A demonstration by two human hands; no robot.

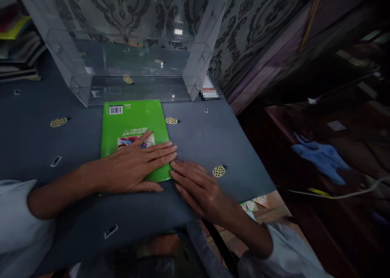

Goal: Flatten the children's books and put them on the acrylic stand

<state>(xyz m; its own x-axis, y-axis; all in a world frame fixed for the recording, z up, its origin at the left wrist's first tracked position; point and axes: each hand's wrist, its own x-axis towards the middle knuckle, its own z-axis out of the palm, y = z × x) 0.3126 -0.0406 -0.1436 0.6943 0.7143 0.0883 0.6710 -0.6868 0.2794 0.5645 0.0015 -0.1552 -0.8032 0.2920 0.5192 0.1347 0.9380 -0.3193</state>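
Note:
A green book lies closed and flat on the table, with a barcode label at its far left corner and a small picture near its middle. My left hand rests flat across the book's near half, fingers stretched toward its right edge and covering part of the picture. At that same right edge, my right hand touches the book with its fingertips. Its fingers are stretched out and lie close together, with nothing seen in them. The fingertips of both hands nearly meet there.
A clear acrylic shelf stands just beyond the book. Stacked books sit at the far left. The dark tablecloth has a pineapple print. Right of the table, a blue cloth lies on a dark reddish surface.

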